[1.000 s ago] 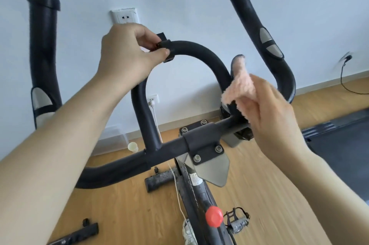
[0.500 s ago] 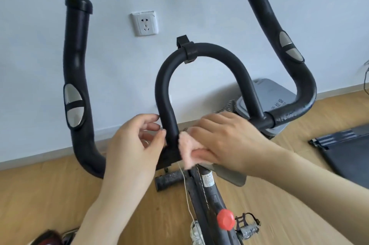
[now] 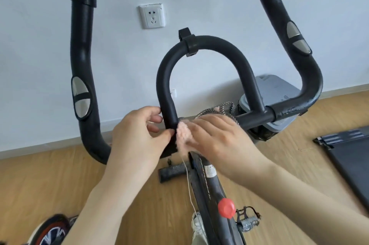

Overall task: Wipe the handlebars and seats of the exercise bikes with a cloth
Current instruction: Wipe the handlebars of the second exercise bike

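— Now, hands first. What's the left hand (image 3: pixel 137 134) doing?

— Thumb and fingers pinched round the lower left leg of the black foam-padded handlebar loop (image 3: pixel 203 49), near its base.

— And the right hand (image 3: pixel 217 140)?

— Closed over a fluffy pale-pink cloth (image 3: pixel 182 131), pressing it against the same leg from the other side. Hands nearly meet; the tube sits between them.

— Further out?

— Two black upright grip horns with silver oval pads: left horn (image 3: pixel 81 77), right horn (image 3: pixel 279 15). Red round knob (image 3: pixel 226 208) on the black bike frame below, a pedal (image 3: pixel 248 219) beside it. White wall socket (image 3: pixel 152 16) above the loop, wooden floor (image 3: pixel 50 180) beneath.
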